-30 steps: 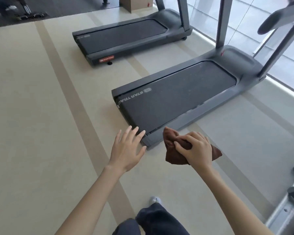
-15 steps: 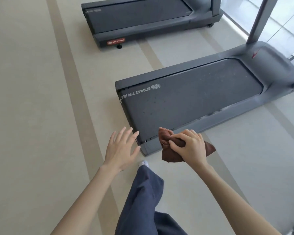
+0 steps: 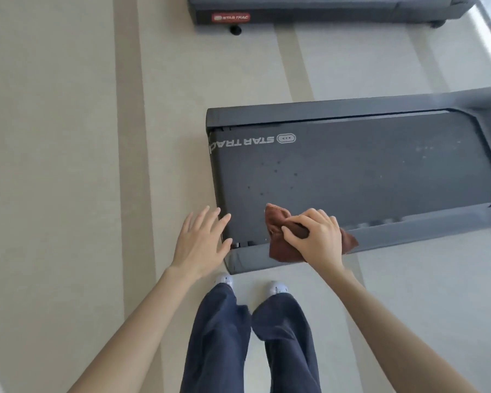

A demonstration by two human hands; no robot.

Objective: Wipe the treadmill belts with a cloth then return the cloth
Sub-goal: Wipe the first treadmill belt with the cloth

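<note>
The person has stepped up to the rear corner of the dark grey rubber treadmill belt (image 3: 366,177), so wiping looks about to begin. Right hand (image 3: 315,242) clutches the crumpled brown cloth (image 3: 279,249) over the belt's near edge. Left hand (image 3: 201,245), fingers spread and empty, is beside the belt's rear end. The belt is speckled with dust.
</note>
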